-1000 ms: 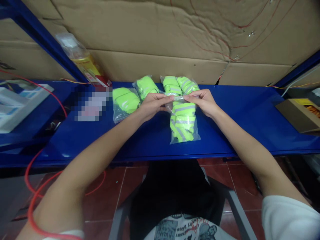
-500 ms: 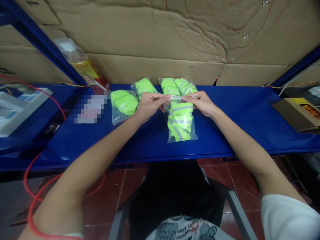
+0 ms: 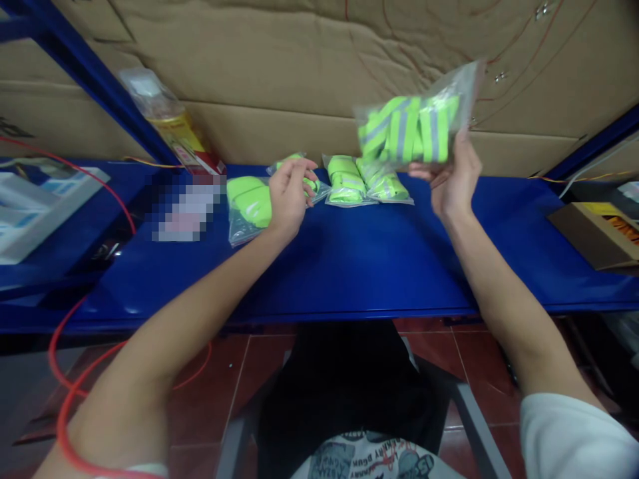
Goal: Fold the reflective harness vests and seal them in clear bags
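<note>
1. Above the blue bench [image 3: 359, 266], before the cardboard wall [image 3: 269, 100], a clear bag [image 3: 409, 130] is held aloft, tilted. The right hand [image 3: 456, 176] is clamped on its lower right part. A drop seems the largest risk: slick film, gripped near one end, with the load reaching towards the other.
2. Next, a low swing of that bag could shove the two bags [image 3: 344, 179] lying side by side beneath it.
3. The left hand [image 3: 289, 193] has loosely bent fingers, with nothing visibly pinched. It overlaps the rear bag [image 3: 287, 161]; contact I cannot tell. A careless sweep might drag that one or the front-left bag [image 3: 249, 199].
4. As for looks, the raised bag is glossy and creased, with slack film at its upper right.
5. Inside, folded fluorescent yellow-green bands are bunched together.
6. Grey stripes run along them. Blur hides any seal; an unsealed mouth could let the bands slide out.
</note>
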`<state>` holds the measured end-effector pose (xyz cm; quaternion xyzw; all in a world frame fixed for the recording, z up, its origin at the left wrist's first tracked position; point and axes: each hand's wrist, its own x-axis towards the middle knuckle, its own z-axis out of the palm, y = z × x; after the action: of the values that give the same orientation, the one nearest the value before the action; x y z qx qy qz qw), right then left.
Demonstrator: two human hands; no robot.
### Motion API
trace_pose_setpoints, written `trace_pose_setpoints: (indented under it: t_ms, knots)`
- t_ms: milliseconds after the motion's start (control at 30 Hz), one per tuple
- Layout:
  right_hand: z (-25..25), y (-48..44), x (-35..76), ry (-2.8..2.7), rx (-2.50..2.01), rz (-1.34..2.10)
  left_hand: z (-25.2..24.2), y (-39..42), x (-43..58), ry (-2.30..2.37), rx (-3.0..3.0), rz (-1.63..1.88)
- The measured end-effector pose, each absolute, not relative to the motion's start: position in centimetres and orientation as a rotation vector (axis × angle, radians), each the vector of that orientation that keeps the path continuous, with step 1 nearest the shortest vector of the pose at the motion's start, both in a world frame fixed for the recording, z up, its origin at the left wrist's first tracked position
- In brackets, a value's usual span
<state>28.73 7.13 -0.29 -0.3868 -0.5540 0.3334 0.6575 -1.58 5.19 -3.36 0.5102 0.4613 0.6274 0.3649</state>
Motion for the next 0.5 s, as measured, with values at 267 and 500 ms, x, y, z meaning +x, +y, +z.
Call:
trace_pose_setpoints:
  t_ms: [267, 500]
  knots:
    - [-1.3, 6.6, 30.8, -1.980, -0.946, 0.123, -3.4, 4.9, -1.6, 1.313, 1.739, 1.639]
    - [-1.9, 7.2, 31.6, -2.023, -1.277, -0.036, -1.8, 4.0, -4.6, 1.975, 2.091, 1.044]
